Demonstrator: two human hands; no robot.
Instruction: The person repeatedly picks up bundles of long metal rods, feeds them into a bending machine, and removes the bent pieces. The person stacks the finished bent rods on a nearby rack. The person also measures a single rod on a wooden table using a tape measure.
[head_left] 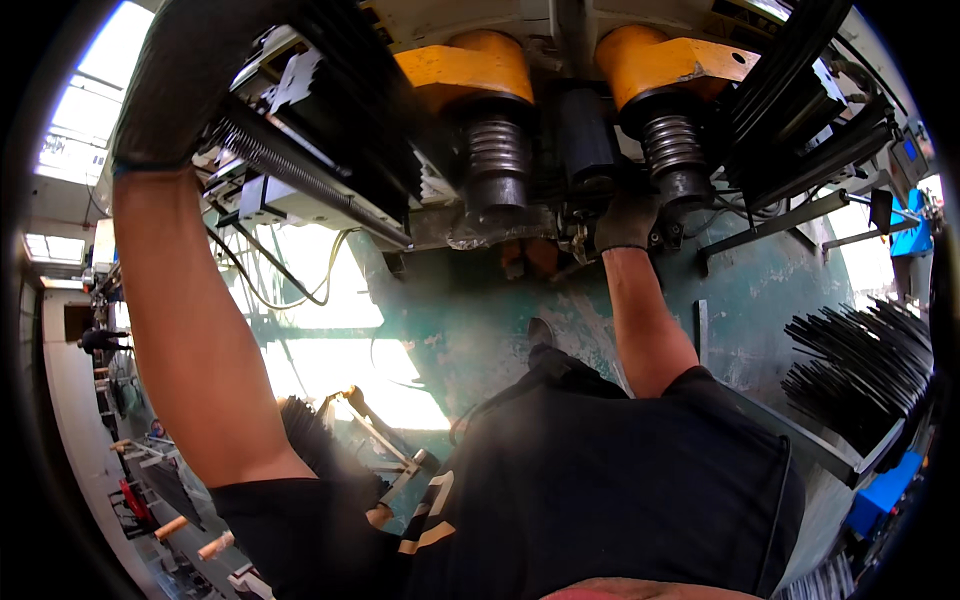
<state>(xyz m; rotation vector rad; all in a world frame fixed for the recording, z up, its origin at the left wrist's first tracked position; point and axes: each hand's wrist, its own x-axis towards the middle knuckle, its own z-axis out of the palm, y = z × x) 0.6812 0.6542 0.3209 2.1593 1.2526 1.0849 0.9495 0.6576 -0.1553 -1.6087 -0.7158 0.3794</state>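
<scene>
My left hand (175, 95), in a dark glove, is raised at the upper left beside the machine's black ribbed part (350, 110). Its fingers are lost among the dark parts near the top edge, so any hold cannot be made out. My right hand (627, 220), gloved as well, reaches in under the machine between a black cylinder (588, 130) and the right coil spring (672, 150). Shadow hides its fingertips. Two orange clamp-like arms (480, 68) sit above the springs, and the left coil spring (496, 150) stands farther from that hand.
A long thin spring (290, 165) and looping cables (310, 295) hang on the machine's left. Many thin black rods (860, 370) lie bundled on a metal rack (815, 450) at the right. A wheeled metal frame (385, 440) is at the lower left. Another person (100, 340) stands far left.
</scene>
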